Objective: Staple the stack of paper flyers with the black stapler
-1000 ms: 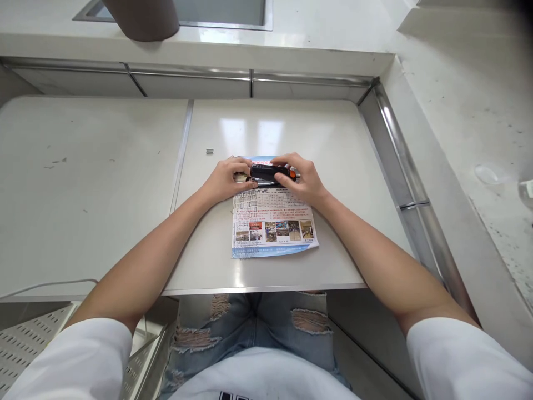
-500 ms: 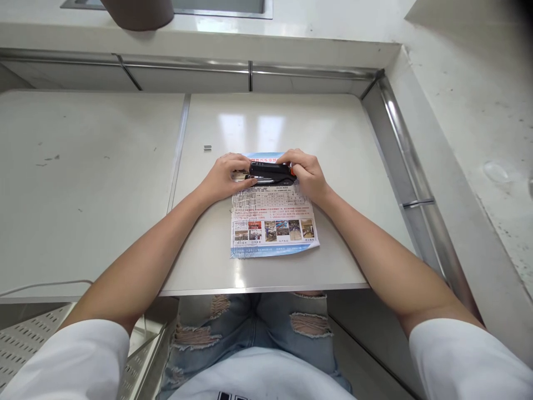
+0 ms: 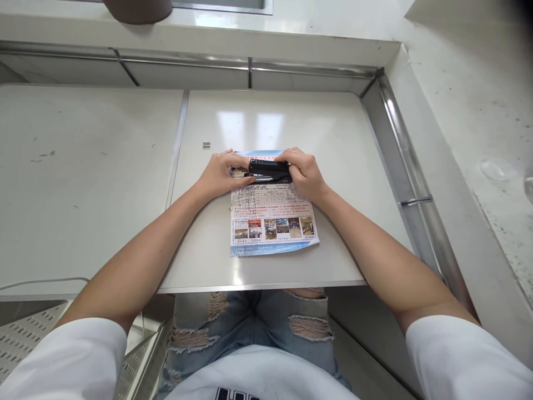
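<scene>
A black stapler (image 3: 270,168) lies sideways over the upper part of a printed sheet (image 3: 275,214). Its two arms are spread apart, and a silver strip shows between them. At the stapler's left end, my left hand (image 3: 220,175) grips it with thumb below and fingers above. My right hand (image 3: 305,173) is wrapped round the other end, covering that part. Many small staples run down the sheet's left side, and its lower right corner curls up. Two short strips of staples (image 3: 206,145) rest on the table beyond my left hand.
The white table (image 3: 333,128) has a metal seam (image 3: 177,144) left of the sheet. Metal rails border its back and right side. On the ledge behind stands a brown pot (image 3: 139,10). A pale cable (image 3: 45,282) crosses the front left edge.
My right hand has closed further over the stapler's right end, where an orange spot that showed before is now hidden. My left hand keeps its grip. The view has shifted slightly.
</scene>
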Available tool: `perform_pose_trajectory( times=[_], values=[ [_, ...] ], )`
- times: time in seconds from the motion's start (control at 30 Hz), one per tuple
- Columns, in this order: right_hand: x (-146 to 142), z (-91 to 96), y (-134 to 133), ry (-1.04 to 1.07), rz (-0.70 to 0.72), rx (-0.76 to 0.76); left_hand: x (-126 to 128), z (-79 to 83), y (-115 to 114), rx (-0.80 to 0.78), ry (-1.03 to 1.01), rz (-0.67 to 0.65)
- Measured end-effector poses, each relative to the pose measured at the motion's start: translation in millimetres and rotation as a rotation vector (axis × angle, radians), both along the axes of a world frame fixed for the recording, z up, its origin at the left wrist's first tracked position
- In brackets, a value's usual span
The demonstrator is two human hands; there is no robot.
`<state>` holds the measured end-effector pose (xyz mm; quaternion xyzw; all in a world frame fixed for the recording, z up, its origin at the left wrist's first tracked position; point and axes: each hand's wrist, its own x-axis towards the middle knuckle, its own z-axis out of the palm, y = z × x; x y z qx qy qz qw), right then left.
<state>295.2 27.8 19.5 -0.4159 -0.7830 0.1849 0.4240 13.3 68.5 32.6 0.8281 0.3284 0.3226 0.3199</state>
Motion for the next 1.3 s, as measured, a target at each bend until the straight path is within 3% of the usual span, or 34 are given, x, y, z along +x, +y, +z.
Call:
perform_pose_trajectory(
  times=[0.33, 0.73, 1.03, 1.2, 1.3],
  values=[
    [0, 17.1, -15, 0.283, -0.251, 0.08, 3, 4.6, -3, 0.018, 0.04, 0.02],
    [-2, 18.5, -15, 0.248, -0.272, 0.079, 4, 9.6, -9, -0.125, 0.008, 0.04],
    [4, 11.7, -15, 0.073, -0.21, 0.091, 4, 6.2, -7, -0.116, -0.026, 0.03],
    [10, 14.1, -14, 0.142, -0.319, 0.121, 5, 9.0, -7, -0.134, -0.007, 0.033],
    [13, 14.9, -12, 0.144, -0.303, 0.11, 5, 8.7, -7, -0.139, -0.008, 0.026]
  ],
)
